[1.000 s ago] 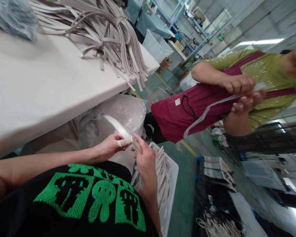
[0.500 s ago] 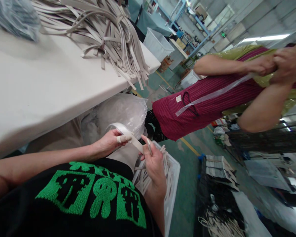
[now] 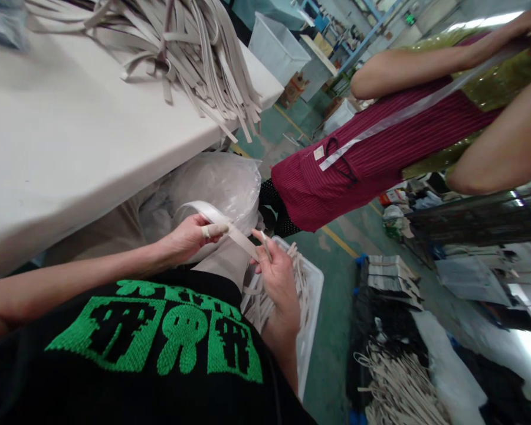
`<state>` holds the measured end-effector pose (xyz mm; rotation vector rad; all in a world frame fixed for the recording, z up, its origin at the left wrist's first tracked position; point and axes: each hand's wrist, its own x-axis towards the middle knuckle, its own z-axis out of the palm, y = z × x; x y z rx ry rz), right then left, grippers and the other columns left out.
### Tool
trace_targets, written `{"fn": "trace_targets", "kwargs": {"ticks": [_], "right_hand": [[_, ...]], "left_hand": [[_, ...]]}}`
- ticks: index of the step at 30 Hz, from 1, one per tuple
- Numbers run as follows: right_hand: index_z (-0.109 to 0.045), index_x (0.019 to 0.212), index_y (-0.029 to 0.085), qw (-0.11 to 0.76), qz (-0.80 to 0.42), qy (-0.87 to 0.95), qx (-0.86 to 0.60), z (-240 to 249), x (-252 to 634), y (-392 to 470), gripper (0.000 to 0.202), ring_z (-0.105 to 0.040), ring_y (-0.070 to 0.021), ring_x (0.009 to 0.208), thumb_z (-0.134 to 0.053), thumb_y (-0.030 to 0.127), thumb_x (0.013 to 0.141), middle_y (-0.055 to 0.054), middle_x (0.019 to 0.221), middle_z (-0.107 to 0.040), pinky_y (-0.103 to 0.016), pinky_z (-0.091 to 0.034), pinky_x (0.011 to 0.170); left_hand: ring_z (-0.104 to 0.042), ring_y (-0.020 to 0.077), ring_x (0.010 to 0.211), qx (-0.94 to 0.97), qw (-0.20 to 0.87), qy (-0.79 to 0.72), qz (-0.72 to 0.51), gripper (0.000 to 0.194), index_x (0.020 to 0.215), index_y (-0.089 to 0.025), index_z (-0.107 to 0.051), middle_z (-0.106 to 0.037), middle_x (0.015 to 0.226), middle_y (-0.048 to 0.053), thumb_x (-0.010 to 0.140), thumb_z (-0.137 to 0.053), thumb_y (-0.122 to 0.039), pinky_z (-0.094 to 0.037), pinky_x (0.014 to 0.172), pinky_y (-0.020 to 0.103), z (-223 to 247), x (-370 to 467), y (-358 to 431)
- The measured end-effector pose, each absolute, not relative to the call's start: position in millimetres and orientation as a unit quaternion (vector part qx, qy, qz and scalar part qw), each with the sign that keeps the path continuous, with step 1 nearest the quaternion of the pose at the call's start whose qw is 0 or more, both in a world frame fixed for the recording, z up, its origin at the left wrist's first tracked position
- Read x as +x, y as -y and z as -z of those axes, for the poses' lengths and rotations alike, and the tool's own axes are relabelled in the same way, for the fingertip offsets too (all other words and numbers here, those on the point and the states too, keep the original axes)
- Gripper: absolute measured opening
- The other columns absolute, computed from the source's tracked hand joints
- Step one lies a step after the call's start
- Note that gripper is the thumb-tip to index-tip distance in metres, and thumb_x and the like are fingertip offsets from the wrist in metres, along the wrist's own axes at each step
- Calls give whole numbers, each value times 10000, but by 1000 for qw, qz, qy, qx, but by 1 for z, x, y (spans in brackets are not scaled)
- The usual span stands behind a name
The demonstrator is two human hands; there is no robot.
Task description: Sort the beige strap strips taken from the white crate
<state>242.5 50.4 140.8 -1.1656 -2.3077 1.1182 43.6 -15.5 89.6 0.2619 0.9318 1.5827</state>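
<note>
A pale flat strap [image 3: 243, 241] runs between my two hands above my lap, its far part curving up and left. My left hand [image 3: 194, 236] pinches it between thumb and fingers; one finger has a light wrapping. My right hand [image 3: 277, 271] is closed on the strap's lower end, with a thin light stick-like piece also showing between its fingers. Beneath my right forearm, a white bin [image 3: 316, 295] holds many beige straps. Just beyond the strap is a clear plastic bag [image 3: 221, 183].
A white table [image 3: 71, 147] at the upper left bears a bundle of beige straps [image 3: 212, 53]. A person in a red apron [image 3: 358, 165] stands ahead, holding a long translucent strip [image 3: 389, 118]. More straps [image 3: 398, 383] lie at the lower right.
The view has shifted slightly, and the bundle sits higher in it. The person's hands have moved toward the upper right with the strip. My hands keep their hold on the strap.
</note>
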Motion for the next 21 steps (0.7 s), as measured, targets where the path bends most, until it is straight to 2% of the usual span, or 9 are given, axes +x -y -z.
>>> {"fn": "trace_targets", "kwargs": {"ticks": [5, 11, 16, 19, 21], "right_hand": [[-655, 1375, 295, 174, -360, 842, -363, -128, 223, -49, 383, -663, -135, 687, -502, 296, 1024, -5, 857, -729, -256, -569, 754], [-617, 1420, 288, 178, -382, 830, -366, -133, 237, -58, 412, -635, -106, 593, -495, 244, 1029, 18, 806, -716, -261, -567, 749], [-634, 1391, 314, 193, -392, 829, -350, -131, 234, -51, 410, -635, -105, 612, -513, 213, 1013, 31, 782, -705, -253, -550, 731], [-665, 1343, 311, 227, -424, 817, -318, -123, 225, -54, 371, -639, -106, 663, -564, 260, 990, 12, 886, -727, -252, -554, 748], [-680, 1312, 286, 286, -474, 766, -327, -113, 226, -67, 343, -637, -104, 672, -550, 359, 1004, -7, 921, -724, -229, -541, 678]], "left_hand": [[-496, 77, 547, 159, 633, -394, -648, 336, 640, -129, -722, -612, 583, -10, 509, -993, -278, -411, 525, 188, -89, 54, 18], [-533, 72, 555, 132, 611, -428, -653, 354, 690, -119, -758, -669, 651, 15, 473, -1001, -259, -452, 532, 179, -87, 37, 14], [-533, 71, 538, 124, 618, -438, -641, 347, 683, -109, -754, -655, 627, 14, 460, -995, -223, -463, 524, 175, -88, 38, 12], [-555, 87, 567, 134, 635, -429, -628, 320, 688, -110, -751, -666, 654, 26, 482, -981, -194, -473, 529, 183, -91, 43, 13], [-538, 80, 561, 125, 642, -424, -626, 294, 698, -106, -749, -655, 653, 23, 513, -967, -174, -466, 520, 177, -94, 40, 13]]}}
